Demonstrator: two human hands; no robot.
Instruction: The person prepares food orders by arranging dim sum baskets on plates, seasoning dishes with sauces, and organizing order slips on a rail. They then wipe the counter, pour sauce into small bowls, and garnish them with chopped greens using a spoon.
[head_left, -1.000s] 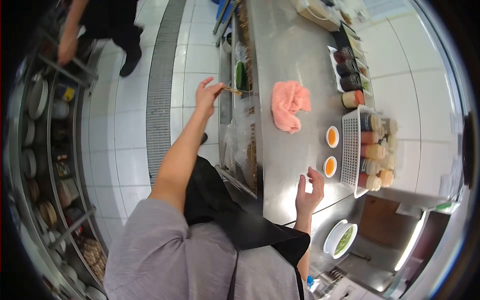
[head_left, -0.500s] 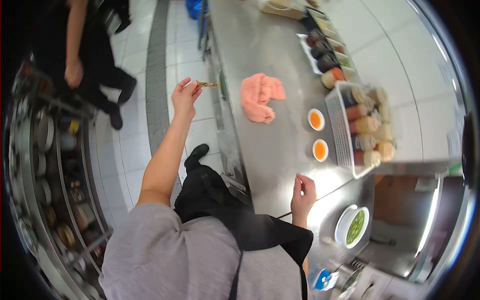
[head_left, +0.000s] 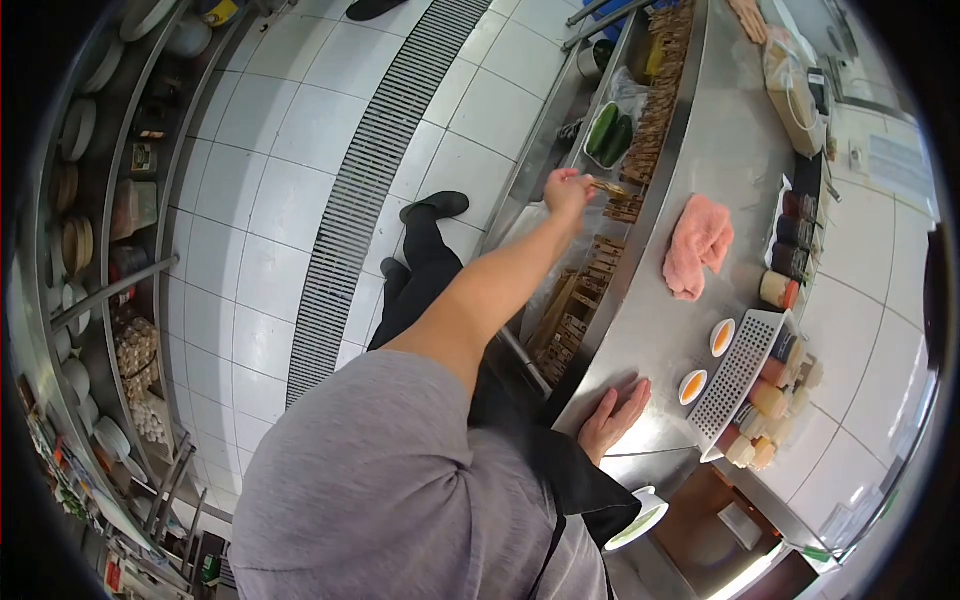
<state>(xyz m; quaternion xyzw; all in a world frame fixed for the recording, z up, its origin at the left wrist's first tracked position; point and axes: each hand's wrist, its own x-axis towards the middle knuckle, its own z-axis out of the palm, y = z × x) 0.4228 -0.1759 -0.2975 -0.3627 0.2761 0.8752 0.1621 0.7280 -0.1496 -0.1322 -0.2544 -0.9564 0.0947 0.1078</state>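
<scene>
My left hand (head_left: 570, 190) is closed on a small wooden clothespin (head_left: 608, 187), pinched between the fingertips. It reaches below the counter edge, beside a long row of wooden clothespins (head_left: 660, 110) with dark markings on them. More clothespins (head_left: 600, 262) line the same ledge nearer to me. Just beyond my left hand, a white tray holds green cucumbers (head_left: 611, 135). My right hand (head_left: 615, 415) lies flat on the steel counter (head_left: 650, 340), fingers stretched out and holding nothing. Close to it are two small white cups of orange sauce (head_left: 693, 387) (head_left: 722, 338).
A pink cloth (head_left: 697, 245) lies on the counter. Behind the cups stands a white basket (head_left: 740, 380) of sauce bottles. A white bowl (head_left: 640, 520) is partly hidden by my apron. Shelves (head_left: 120, 200) with dishes line the left, past a floor drain (head_left: 370, 180).
My left hand has moved with the clothespin from over the floor to the clothespin row under the counter. My right hand has come down flat on the counter. The view has turned left.
</scene>
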